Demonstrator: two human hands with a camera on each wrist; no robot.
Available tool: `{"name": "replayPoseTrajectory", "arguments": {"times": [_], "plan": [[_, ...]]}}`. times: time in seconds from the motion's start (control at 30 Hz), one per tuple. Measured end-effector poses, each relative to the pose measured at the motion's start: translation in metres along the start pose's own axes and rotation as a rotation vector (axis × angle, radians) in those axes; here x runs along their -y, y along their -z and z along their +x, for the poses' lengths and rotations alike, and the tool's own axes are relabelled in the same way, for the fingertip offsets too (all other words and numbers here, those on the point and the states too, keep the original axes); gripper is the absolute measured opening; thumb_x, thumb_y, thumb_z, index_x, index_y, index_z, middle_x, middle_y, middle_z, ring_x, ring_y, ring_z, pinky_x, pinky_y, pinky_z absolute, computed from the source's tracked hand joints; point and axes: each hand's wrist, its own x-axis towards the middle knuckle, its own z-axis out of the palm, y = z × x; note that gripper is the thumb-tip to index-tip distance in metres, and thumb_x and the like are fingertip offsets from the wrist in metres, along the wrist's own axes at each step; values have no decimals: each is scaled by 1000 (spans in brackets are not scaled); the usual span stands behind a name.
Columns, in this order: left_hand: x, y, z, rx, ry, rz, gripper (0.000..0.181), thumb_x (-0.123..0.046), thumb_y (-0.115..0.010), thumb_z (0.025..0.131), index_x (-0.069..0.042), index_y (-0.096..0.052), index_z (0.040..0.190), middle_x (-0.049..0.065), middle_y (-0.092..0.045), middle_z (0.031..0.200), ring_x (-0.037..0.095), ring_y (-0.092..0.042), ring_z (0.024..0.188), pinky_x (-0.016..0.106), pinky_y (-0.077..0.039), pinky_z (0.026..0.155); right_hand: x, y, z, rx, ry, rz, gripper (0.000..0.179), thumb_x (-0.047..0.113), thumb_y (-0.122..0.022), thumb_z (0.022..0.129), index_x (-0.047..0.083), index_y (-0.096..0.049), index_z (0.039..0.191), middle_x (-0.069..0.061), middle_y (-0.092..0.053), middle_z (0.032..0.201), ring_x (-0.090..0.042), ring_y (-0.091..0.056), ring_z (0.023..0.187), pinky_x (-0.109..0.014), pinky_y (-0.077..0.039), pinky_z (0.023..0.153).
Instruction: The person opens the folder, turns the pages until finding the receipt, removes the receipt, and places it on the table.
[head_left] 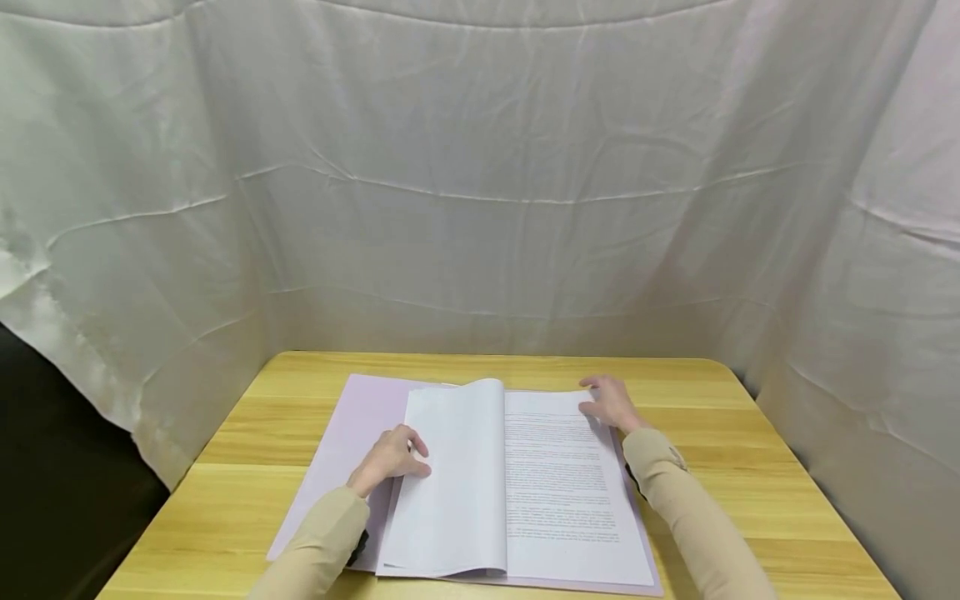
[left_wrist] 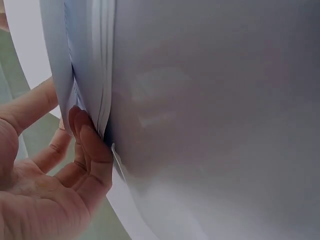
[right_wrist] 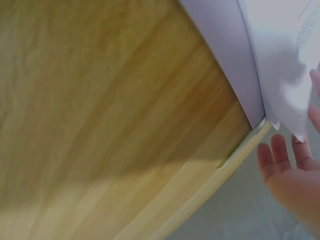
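A lilac folder (head_left: pixel 330 467) lies spread on the table with a stack of printed sheets (head_left: pixel 562 492) in it. Several turned-over sheets (head_left: pixel 457 475) bow up along the middle, blank side showing. My left hand (head_left: pixel 393 458) holds their left edge; in the left wrist view its fingertips (left_wrist: pixel 82 132) tuck between the sheet edges, one digit passing behind a sheet. At the far right corner of the printed stack, my right hand (head_left: pixel 613 404) pinches the top sheet. The right wrist view shows that lifted sheet (right_wrist: pixel 287 85) with its corner over a fingertip.
The wooden table (head_left: pixel 750 467) extends around the folder, its far edge just behind it. Pale grey cloth (head_left: pixel 487 208) hangs at the back and both sides. A dark area (head_left: pixel 60 467) shows at the lower left, beyond the cloth.
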Motion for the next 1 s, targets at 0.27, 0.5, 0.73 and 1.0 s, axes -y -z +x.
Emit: {"name": "replayPoseTrajectory", "arguments": {"times": [0.27, 0.5, 0.73, 1.0], "plan": [[-5, -1, 0, -7, -6, 96, 31, -3, -86, 73, 1, -68, 98, 17, -68, 101, 25, -59, 88, 43, -54, 79, 1, 2, 2, -48, -114, 62, 37, 8, -67, 90, -3, -65, 125, -29, -63, 125, -40, -57, 111, -53, -47, 99], [-7, -6, 3, -27, -35, 170, 45, -2, -85, 68, 1, -64, 108, 19, -53, 108, 32, -49, 97, 48, -51, 85, -1, 4, 3, -79, -129, 55, 26, 10, -67, 91, -5, -70, 113, -26, -66, 115, -38, -56, 104, -53, -46, 94], [-6, -11, 5, -59, -48, 211, 53, -1, -86, 67, 0, -64, 114, 21, -47, 118, 32, -42, 99, 42, -45, 83, -3, 4, 2, -102, -116, 41, 27, 15, -67, 93, -7, -67, 107, -25, -66, 106, -36, -57, 96, -49, -46, 87], [-4, -13, 7, -37, -113, 170, 59, 6, -80, 64, -1, -63, 120, 26, -49, 127, 38, -47, 108, 52, -46, 93, -2, 7, 0, -85, -146, 53, 29, 23, -64, 98, -5, -60, 96, -20, -58, 91, -29, -51, 83, -36, -40, 71]]}}
